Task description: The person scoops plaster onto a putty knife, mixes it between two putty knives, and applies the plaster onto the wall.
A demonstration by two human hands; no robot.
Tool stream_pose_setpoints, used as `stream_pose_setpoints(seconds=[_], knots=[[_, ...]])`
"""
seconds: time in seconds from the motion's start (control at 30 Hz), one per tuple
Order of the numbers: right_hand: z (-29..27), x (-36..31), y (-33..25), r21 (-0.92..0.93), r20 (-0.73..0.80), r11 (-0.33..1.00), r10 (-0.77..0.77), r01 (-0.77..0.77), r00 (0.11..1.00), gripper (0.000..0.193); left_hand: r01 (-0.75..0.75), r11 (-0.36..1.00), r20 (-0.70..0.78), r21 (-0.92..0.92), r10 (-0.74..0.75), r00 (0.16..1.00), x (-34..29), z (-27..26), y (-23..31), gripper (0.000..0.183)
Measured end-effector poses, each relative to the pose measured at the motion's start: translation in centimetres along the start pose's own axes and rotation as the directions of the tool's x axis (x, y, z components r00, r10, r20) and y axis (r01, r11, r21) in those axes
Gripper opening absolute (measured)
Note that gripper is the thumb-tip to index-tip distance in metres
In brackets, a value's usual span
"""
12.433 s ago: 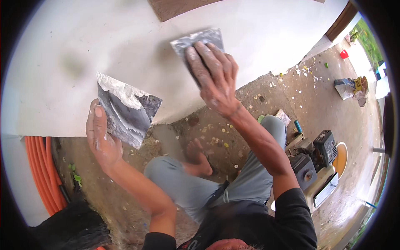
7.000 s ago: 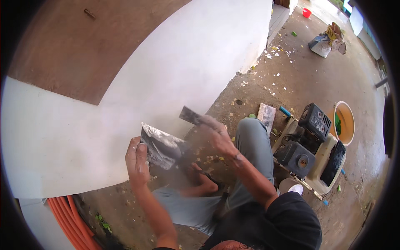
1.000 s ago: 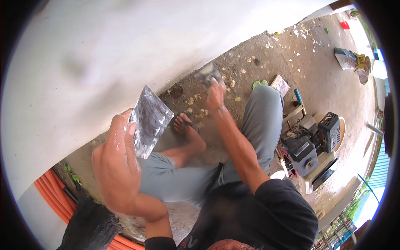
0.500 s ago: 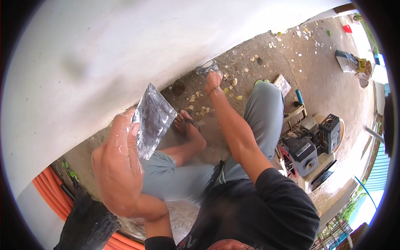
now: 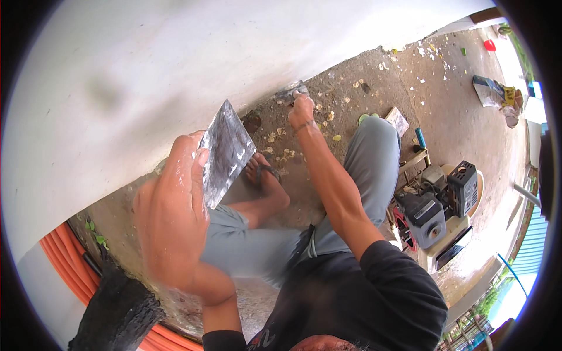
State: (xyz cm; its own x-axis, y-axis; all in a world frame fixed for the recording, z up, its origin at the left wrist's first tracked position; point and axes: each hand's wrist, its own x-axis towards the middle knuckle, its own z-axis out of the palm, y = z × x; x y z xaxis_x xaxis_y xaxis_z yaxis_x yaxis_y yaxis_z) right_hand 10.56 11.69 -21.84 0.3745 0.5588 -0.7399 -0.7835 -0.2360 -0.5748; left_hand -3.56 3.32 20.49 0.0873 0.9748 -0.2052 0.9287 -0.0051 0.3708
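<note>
Now the left hand (image 5: 172, 213), pinching a plate (image 5: 227, 155), is nearer the right hand (image 5: 301, 110), clasping a scraper (image 5: 288, 92).

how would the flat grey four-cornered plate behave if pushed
The flat grey four-cornered plate is probably stiff, showing no sag though the left hand grips one edge; its thinness suggests lightness; whitish smears may make it slippery.

I see right hand (image 5: 301, 111) and blade (image 5: 287, 93) now down at the foot of the wall (image 5: 175, 76), previously higher. Left hand (image 5: 172, 205): plate (image 5: 225, 149) shifted up-right, thick paste reduced to thin smears (image 5: 239, 154).
</note>
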Motion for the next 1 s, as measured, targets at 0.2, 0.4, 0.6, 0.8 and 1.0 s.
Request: stream_pose_setpoints(seconds=[0.2,0.4,0.6,0.8,1.0], knots=[[2.5,-6.6,-4.9,0.129,0.172,0.991,-0.002,-0.02,0.985,0.011,-0.013,1.0,-0.003,0.025,0.013,1.0,0.1,0.0,-0.8,0.023],[5.9,-15.6,-12.1,0.099,0.332,0.988,-0.145,0.119,0.932,0.01,-0.104,0.994,-0.082,0.016,0.105,0.991,0.8,0.9,-1.1,0.014],[4.5,-23.9,-18.8,0.375,0.494,0.895,-0.413,0.24,0.765,0.017,-0.05,0.999,-0.064,-0.009,0.05,0.997,0.5,0.7,-1.9,0.015],[-2.1,-11.3,-9.5,0.002,0.346,0.966,-0.244,0.259,0.906,0.018,-0.013,1.0,-0.078,0.023,0.015,0.997,0.4,0.1,-2.4,0.017],[-5.4,3.4,0.8,-0.259,-0.08,0.965,-0.07,0.047,0.994,0.007,0.027,0.999,-0.028,0.042,-0.026,0.999,0.7,0.5,-1.4,0.026]])
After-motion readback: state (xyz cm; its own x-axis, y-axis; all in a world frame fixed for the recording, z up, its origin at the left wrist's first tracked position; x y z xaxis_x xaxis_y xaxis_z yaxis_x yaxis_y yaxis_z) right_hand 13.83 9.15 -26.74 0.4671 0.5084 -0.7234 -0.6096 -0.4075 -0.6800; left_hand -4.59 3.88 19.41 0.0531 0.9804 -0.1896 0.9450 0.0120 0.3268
